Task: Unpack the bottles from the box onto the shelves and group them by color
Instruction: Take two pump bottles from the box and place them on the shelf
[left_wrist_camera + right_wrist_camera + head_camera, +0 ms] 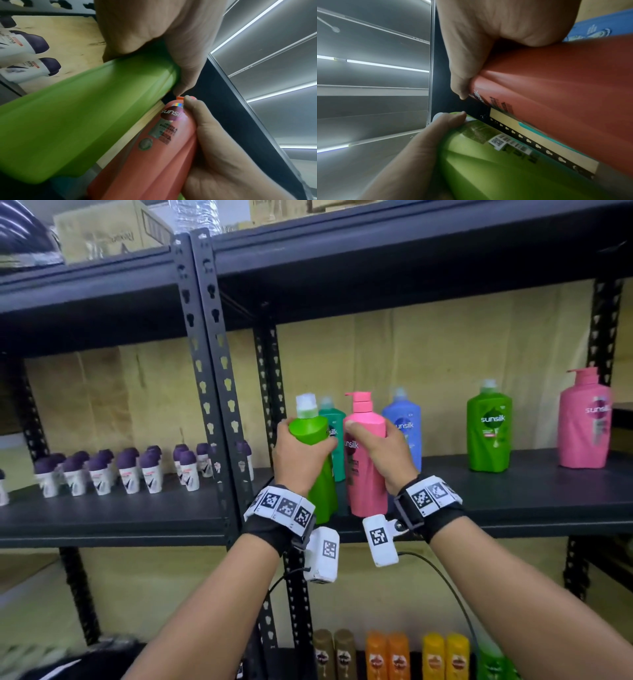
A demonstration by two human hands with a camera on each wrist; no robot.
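- Your left hand grips a light green bottle; your right hand grips a pink pump bottle, both at the shelf front.
- The pink bottle's label reads "sunsilk"; so do the blue bottle, green bottle and pink bottle standing on that shelf.

Purple-capped deodorants, cardboard boxes

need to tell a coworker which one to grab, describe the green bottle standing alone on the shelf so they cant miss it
Start at the black metal shelf at chest height, right bay. Right of the two hands stands a light green bottle with white sunsilk lettering, upright, alone. It sits between the blue bottle and the big pink pump bottle, touching neither.
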